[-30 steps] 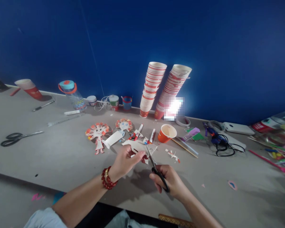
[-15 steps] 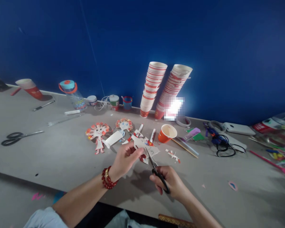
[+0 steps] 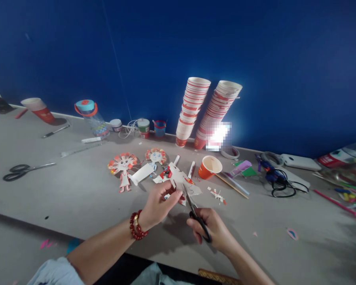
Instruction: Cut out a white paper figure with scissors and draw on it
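Note:
Between thumb and fingers, my left hand [image 3: 161, 202] pinches a white paper cutout [image 3: 178, 176] with pencil lines on it. My right hand [image 3: 207, 225] grips black-handled scissors [image 3: 200, 225], their blades meeting the cutout near my left thumb. Printed red and white scraps lie just behind the cutout, partly hidden by it. To the left lie two paper figures with fringed heads, one in a white dress [image 3: 124, 180] and one with a blue-drawn face [image 3: 156, 156]. A curled white paper strip [image 3: 142, 174] rests between them. Behind the scissors stands an orange paper cup [image 3: 210, 167].
Two tall paper cup stacks [image 3: 192, 111] lean near the blue wall. A clear bottle [image 3: 91, 118] and a second pair of scissors [image 3: 20, 172] are on the left. Right of the cup lie a wooden stick [image 3: 233, 186], a glue gun [image 3: 273, 174] and paper scraps [image 3: 218, 194].
My left hand has turned the paper cutout, so its far end now points upward, and has moved slightly down and right. The scissors stay nearly in place against the paper.

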Demonstrator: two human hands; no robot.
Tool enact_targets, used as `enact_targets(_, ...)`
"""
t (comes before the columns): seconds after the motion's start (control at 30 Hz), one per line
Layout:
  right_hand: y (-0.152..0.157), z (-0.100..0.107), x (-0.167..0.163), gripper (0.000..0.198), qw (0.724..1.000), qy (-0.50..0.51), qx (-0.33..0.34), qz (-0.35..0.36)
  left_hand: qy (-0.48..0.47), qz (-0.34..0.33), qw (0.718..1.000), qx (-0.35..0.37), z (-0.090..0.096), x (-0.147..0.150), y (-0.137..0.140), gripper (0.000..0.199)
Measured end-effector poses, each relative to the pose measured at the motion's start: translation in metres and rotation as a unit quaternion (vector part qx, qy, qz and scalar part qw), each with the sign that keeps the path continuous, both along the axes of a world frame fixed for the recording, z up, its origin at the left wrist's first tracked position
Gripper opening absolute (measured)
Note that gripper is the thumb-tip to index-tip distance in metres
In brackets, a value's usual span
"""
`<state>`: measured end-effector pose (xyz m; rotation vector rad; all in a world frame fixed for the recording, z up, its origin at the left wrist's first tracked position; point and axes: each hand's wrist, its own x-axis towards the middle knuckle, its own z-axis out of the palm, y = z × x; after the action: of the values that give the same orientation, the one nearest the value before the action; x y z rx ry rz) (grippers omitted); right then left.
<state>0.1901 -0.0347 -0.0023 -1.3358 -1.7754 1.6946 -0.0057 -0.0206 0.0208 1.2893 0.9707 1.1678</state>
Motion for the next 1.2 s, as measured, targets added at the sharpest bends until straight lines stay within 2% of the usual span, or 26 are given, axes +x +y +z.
enact_targets(0.33, -0.0015, 0.0076, -0.007, 0.053, 1.0, 0.011, -0.021, -0.005, 0.023, -0.001, 1.0, 0.017, 0.0042, -0.0006, 0.001, 0.017)
enact_targets(0.9, 0.0009, -0.0013, -0.0011, 0.051, 1.0, 0.003, 0.0, 0.007, 0.069, -0.009, 0.997, 0.022, 0.0027, -0.0044, 0.0052, 0.016)
enact_targets(1.2, -0.0002, -0.0016, -0.0044, 0.055, 0.999, 0.036, 0.002, 0.016, 0.026, -0.015, 0.999, 0.027, 0.0013, -0.004, 0.0041, 0.02)
